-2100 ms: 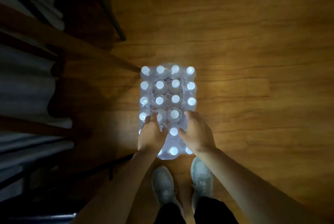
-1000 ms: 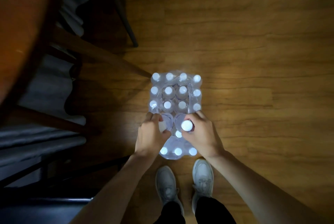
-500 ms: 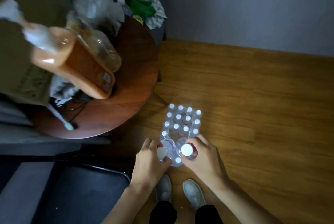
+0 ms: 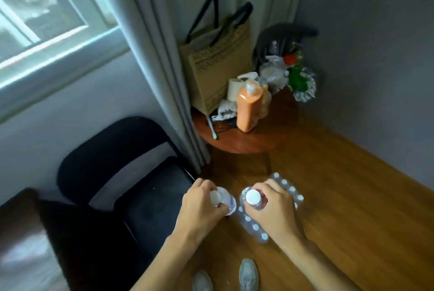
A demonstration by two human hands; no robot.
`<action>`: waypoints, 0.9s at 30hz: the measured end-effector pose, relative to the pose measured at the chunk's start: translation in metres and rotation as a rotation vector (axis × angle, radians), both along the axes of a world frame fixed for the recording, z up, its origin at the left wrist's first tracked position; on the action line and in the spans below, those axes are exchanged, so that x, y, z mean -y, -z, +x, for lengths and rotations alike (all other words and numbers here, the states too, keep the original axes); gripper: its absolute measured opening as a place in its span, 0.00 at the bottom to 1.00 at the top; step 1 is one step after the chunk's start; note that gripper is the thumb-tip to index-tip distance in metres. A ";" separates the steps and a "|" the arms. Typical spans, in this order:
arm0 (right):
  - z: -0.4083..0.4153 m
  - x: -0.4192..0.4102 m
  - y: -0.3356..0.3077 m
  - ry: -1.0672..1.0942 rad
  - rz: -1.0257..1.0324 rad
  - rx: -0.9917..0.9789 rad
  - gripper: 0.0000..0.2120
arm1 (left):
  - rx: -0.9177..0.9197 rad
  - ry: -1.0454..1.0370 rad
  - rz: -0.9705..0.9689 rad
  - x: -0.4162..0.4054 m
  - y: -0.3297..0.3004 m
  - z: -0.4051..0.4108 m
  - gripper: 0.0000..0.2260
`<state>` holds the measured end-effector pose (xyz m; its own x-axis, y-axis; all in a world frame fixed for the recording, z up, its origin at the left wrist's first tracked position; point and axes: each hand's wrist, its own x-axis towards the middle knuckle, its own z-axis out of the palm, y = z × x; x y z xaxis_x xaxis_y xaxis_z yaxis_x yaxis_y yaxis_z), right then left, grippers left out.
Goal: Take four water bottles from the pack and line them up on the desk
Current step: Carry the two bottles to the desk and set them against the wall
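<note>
A shrink-wrapped pack of water bottles (image 4: 290,191) with white caps stands on the wooden floor below me. My left hand (image 4: 199,208) grips a clear bottle (image 4: 224,200) by its neck, lifted clear of the pack to its left. My right hand (image 4: 273,208) holds a second bottle (image 4: 252,198) with a white cap, raised above the pack's near end. Both hands hide much of the pack. A round wooden table (image 4: 244,138) stands beyond the pack, crowded at its back.
A black chair (image 4: 122,168) stands left of my hands, under a grey curtain (image 4: 164,55). On the table stand an orange pump bottle (image 4: 249,107), a tan tote bag (image 4: 216,65) and plastic clutter (image 4: 293,74). My shoes (image 4: 247,275) show at the bottom.
Each hand has pulled a bottle up out of the pack. My head has lifted, so the view now takes in the table, the chair, the curtain and a window.
</note>
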<state>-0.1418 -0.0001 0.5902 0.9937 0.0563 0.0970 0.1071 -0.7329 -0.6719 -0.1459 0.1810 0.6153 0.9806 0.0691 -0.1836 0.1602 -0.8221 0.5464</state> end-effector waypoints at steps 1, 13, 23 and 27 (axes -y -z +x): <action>-0.004 -0.012 -0.010 -0.040 -0.001 0.013 0.17 | 0.016 -0.043 0.004 -0.012 -0.011 -0.011 0.16; -0.086 -0.215 -0.101 -0.534 0.002 0.043 0.12 | 0.142 -0.495 0.058 -0.208 -0.078 -0.181 0.11; -0.212 -0.409 -0.126 -0.896 -0.029 0.046 0.11 | 0.141 -0.893 0.132 -0.351 -0.096 -0.375 0.10; -0.263 -0.482 -0.124 -1.050 -0.009 0.017 0.10 | 0.138 -1.085 0.128 -0.394 -0.100 -0.449 0.11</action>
